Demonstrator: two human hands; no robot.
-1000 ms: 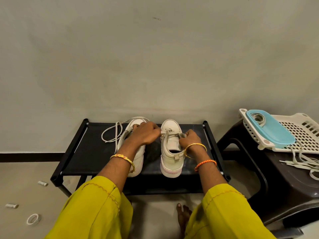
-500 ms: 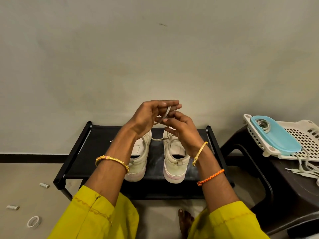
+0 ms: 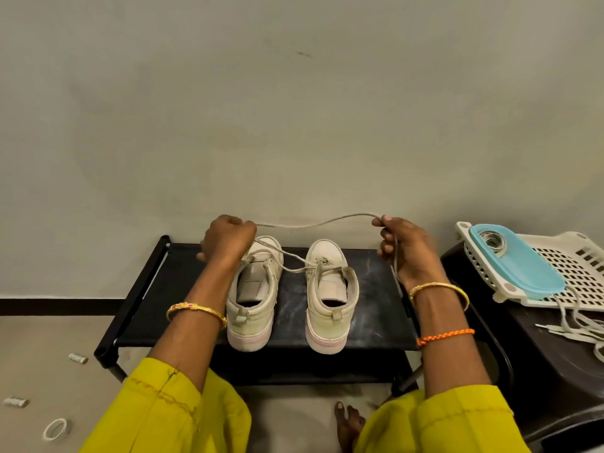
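Note:
Two off-white sneakers stand heels toward me on a black shoe rack [image 3: 376, 325]: the left sneaker [image 3: 253, 308] and the right sneaker [image 3: 330, 305]. A grey-white shoelace [image 3: 313, 223] stretches in the air between my hands above the shoes. My left hand [image 3: 225, 240] grips one part of it in a fist over the left sneaker's toe. My right hand [image 3: 403, 246] pinches the other part, and the lace's end hangs down past its palm. Another stretch of lace runs from my left hand to the right sneaker's eyelets.
A dark plastic stool [image 3: 539, 371] stands at the right with a white perforated basket [image 3: 575, 269], a blue lid [image 3: 516, 259] and loose laces [image 3: 575, 325] on it. A tape roll [image 3: 57, 429] and small silver pieces [image 3: 77, 358] lie on the floor at left. My bare foot [image 3: 349, 423] is below the rack.
My hands were together on the right sneaker, rose with the lace, and have spread wide apart, pulling the lace out between them.

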